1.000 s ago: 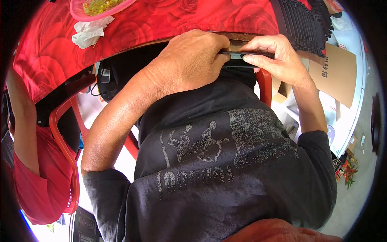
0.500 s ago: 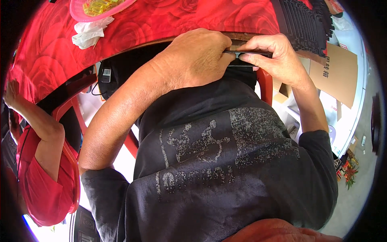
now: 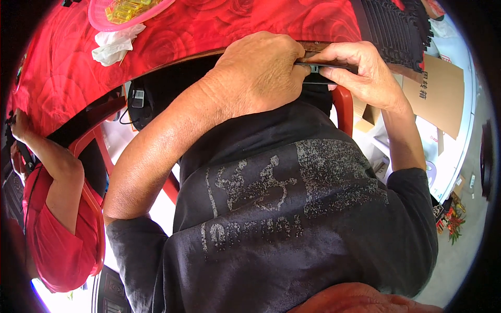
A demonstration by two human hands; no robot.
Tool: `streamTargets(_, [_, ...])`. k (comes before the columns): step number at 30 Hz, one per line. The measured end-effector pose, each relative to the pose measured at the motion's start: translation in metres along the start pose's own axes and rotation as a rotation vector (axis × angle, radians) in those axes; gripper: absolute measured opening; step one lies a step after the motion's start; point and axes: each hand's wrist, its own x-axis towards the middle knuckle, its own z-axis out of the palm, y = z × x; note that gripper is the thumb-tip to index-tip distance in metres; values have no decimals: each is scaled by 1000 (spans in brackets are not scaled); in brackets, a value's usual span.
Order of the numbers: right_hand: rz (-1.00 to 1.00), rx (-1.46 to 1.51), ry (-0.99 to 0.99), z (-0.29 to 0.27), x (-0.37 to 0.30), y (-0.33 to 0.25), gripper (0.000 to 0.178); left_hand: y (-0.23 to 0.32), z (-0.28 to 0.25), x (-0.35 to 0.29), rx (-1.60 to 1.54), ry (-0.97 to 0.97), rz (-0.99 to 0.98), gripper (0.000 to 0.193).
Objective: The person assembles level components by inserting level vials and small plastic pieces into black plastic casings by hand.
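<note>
At the near edge of the red tablecloth, both my hands hold a thin black strip (image 3: 334,66). My left hand (image 3: 266,70), its back turned up, pinches the strip's left part, and its fingertips are mostly hidden. My right hand (image 3: 362,73) grips the other part between thumb and fingers. A small pale greenish piece (image 3: 314,69) shows at the strip in the gap between the hands. Beyond my right hand, several similar-looking black strips (image 3: 391,34) lie side by side on the table.
A pink basket (image 3: 96,23) with yellow clear pieces (image 3: 125,10) stands at the far left, beside a crumpled white tissue (image 3: 117,44). An open cardboard box (image 3: 438,96) is at the right. A person in red (image 3: 60,235) sits on my left. A red chair part (image 3: 342,107) shows below my hands.
My fingers have shifted slightly along the strip, and the gap between the hands shows more of the small pale piece. Both hands keep their hold.
</note>
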Motion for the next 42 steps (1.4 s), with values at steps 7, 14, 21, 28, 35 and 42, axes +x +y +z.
streamTargets(7, [55, 14, 4, 3, 1, -7, 20, 1, -3, 0, -37, -28, -62, 24])
streamTargets(14, [15, -34, 15, 5, 2, -3, 20, -4, 1, -1, -85, 4, -56, 27])
streamTargets(21, [87, 8, 33, 8, 2, -10, 20, -3, 1, 0, -94, 0, -111, 29])
streamTargets(28, [89, -4, 63, 13, 3, -10, 24, 0, 4, 3, 0, 38, -178, 32])
streamTargets(35, [48, -42, 101, 13, -1, -10, 29, 1, 4, 4, -31, 25, -183, 34])
streamTargets(42, [-85, -196, 69, 13, 0, -4, 31, 5, 4, 1, 55, 51, -217, 34])
